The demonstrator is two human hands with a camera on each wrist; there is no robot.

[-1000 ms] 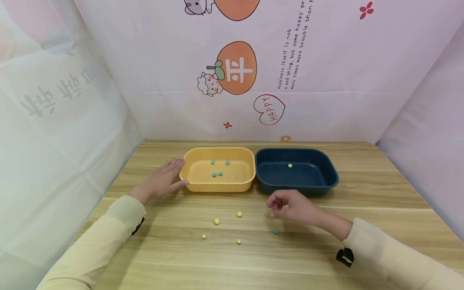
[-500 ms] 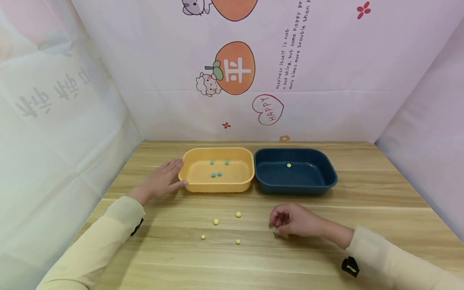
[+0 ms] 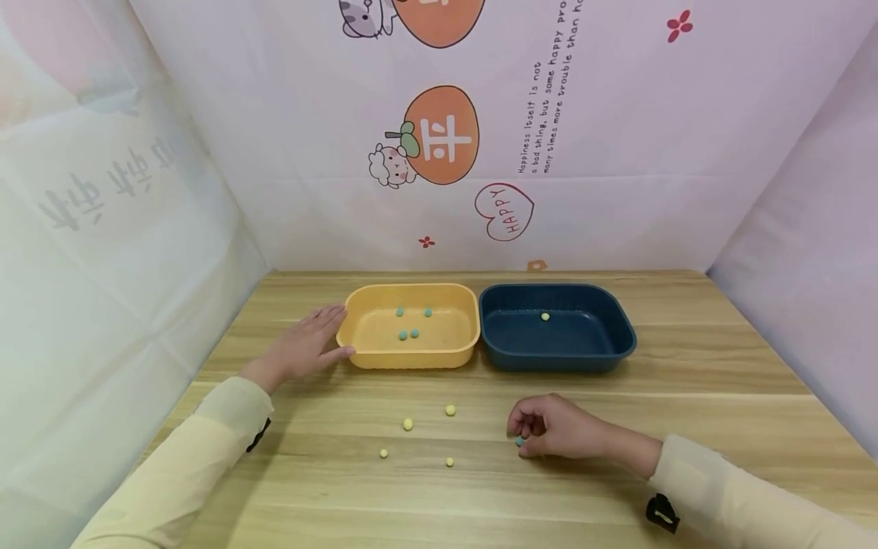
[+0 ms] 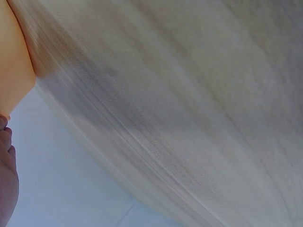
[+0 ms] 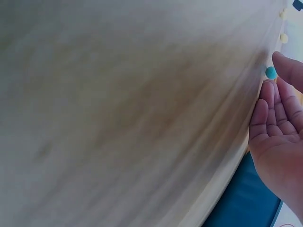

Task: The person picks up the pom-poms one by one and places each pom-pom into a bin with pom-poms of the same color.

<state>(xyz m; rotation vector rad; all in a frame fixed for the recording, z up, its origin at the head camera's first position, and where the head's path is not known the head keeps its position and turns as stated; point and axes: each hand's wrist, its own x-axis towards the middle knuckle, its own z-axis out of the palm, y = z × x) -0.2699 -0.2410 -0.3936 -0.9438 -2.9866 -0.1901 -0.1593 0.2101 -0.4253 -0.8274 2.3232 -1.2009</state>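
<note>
My left hand point(image 3: 302, 349) rests against the left end of a yellow tray point(image 3: 418, 360), fingers along the rim and thumb at its front corner. In the left wrist view only a strip of that hand point(image 4: 6, 172) and the tray's side point(image 4: 12, 61) show. My right hand point(image 3: 565, 428) is down at the table, its thumb and forefinger pinching a small blue ball point(image 3: 519, 441). From the right wrist the blue ball point(image 5: 271, 72) shows at the thumb tip, the other fingers curled beside it.
Several blue balls point(image 3: 403, 335) lie in the yellow tray. A dark blue tray point(image 3: 559, 363) adjoins it on the right, with one yellow ball point(image 3: 545, 316) inside. Several yellow balls point(image 3: 450, 410) are scattered on the wooden table point(image 3: 329, 488). A printed cloth point(image 3: 617, 152) hangs behind.
My right hand has come down and toward me from the dark blue tray's front to the blue ball, and its fingers have closed around it. My left hand has stayed put.
</note>
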